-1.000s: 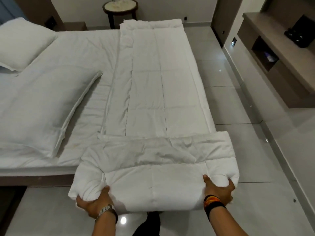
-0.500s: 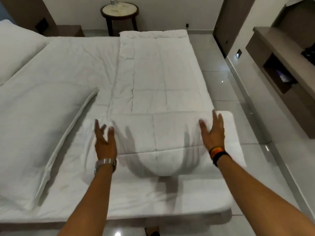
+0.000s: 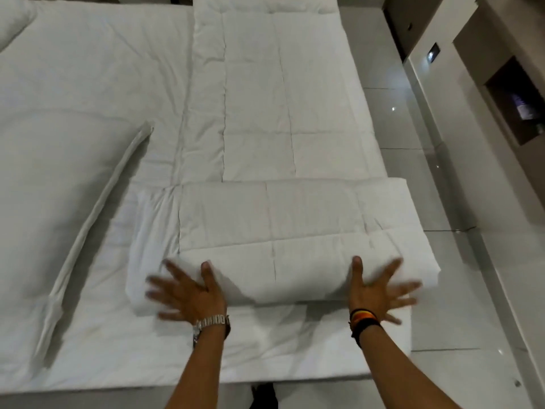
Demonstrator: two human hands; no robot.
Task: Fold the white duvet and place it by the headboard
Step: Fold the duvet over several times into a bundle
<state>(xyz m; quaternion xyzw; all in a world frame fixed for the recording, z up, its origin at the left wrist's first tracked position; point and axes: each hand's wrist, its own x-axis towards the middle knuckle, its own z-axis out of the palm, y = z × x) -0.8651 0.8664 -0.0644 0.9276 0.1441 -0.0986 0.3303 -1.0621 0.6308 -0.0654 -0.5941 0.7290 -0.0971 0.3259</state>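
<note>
The bed (image 3: 97, 84) fills most of the view, its white sheet bare on the left; the white duvet (image 3: 283, 113) lies as a long strip down the bed's right side, its near end folded over into a thick band (image 3: 265, 228); a large pillow (image 3: 50, 202) rests at the left; the left hand (image 3: 188, 293) and right hand (image 3: 380, 287) press flat on the fold's near edge, fingers spread wide, gripping nothing.

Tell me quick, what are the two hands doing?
Left hand: open, fingers spread, pressing on the duvet, holding nothing.
Right hand: open, fingers spread, pressing on the duvet, holding nothing.
</note>
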